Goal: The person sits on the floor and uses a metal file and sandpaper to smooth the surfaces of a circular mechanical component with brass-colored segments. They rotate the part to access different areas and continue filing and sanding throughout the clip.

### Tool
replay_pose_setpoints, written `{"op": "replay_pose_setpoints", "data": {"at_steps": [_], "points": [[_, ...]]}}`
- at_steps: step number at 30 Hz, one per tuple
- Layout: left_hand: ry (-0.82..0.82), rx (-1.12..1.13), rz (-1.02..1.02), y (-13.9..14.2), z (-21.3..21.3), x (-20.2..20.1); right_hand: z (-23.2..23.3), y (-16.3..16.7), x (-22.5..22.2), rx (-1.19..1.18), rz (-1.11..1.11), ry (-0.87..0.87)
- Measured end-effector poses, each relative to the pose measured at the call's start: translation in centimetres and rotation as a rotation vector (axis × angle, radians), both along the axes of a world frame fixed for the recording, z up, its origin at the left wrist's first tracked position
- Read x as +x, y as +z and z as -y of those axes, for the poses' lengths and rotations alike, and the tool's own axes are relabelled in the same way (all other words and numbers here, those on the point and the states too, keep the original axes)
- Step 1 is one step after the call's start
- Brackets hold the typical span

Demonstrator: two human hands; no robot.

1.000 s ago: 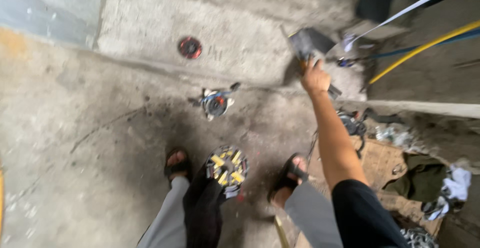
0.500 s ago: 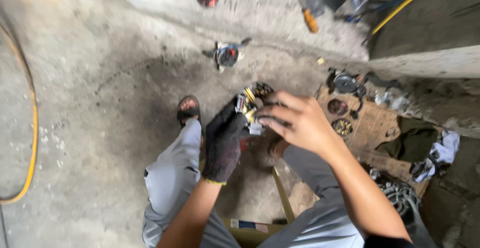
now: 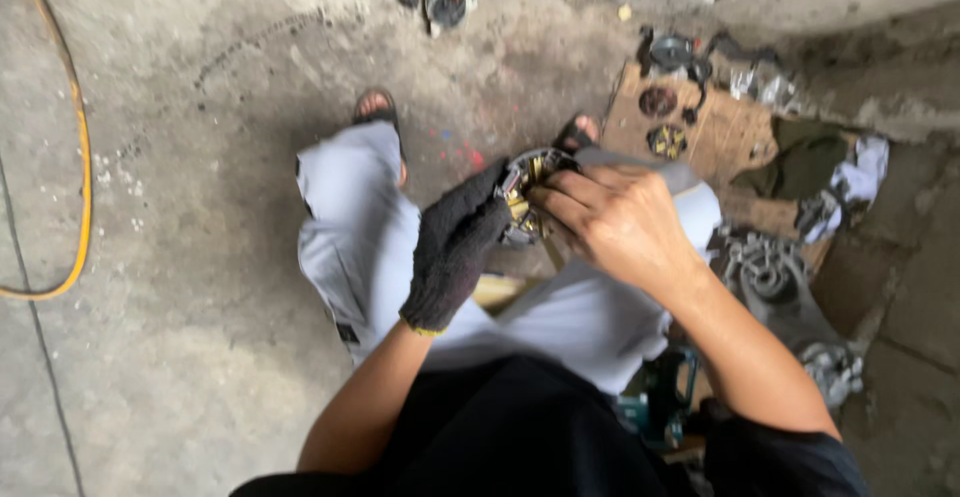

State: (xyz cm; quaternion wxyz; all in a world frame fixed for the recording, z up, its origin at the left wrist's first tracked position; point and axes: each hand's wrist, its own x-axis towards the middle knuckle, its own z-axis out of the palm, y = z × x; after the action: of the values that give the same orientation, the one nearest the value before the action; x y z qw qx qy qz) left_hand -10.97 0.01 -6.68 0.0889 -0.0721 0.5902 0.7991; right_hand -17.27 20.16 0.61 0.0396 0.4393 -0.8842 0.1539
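Both hands meet above my knees: my gloved left hand (image 3: 455, 247) cups a round motor part (image 3: 528, 195) with copper-coloured windings from the left, and my bare right hand (image 3: 615, 222) pinches its right edge with the fingertips. On the concrete floor (image 3: 180, 137), a cardboard sheet (image 3: 720, 132) with small round parts lies just beyond my right knee; a yellow hose (image 3: 78, 157) curves at the left.

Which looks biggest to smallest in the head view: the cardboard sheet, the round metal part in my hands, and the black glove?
1. Cardboard sheet, partly covered.
2. Black glove on the left hand.
3. Round metal part, mostly hidden by both hands.
The glove is nearer the camera, so its lead is unsure.
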Motion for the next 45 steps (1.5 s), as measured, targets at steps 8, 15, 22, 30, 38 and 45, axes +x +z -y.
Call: {"op": "replay_pose_setpoints", "data": {"at_steps": [8, 15, 22, 30, 38, 45], "points": [[0.011, -0.165, -0.1, 2.2, -0.1, 4.1, 0.3, 1.4, 3.8, 0.038, -0.01, 0.034], [0.041, -0.361, -0.07, 3.9, -0.1, 4.7, 0.4, 1.5, 4.4, 0.017, 0.09, 0.036], [0.082, -0.384, -0.081, 4.5, 0.3, 5.2, 0.2, 1.1, 4.6, -0.061, 0.045, 0.054], [0.128, -0.257, -0.132, 3.5, 0.5, 5.7, 1.3, 1.5, 5.4, -0.139, 0.113, -0.035], [0.032, 0.095, 0.038, 2.3, 0.4, 6.1, 1.4, 1.0, 6.8, -0.294, 0.124, -0.002], [-0.026, 0.341, 0.041, 1.0, -0.1, 7.4, -0.2, -1.3, 7.2, -0.396, 0.125, 0.011]]}}
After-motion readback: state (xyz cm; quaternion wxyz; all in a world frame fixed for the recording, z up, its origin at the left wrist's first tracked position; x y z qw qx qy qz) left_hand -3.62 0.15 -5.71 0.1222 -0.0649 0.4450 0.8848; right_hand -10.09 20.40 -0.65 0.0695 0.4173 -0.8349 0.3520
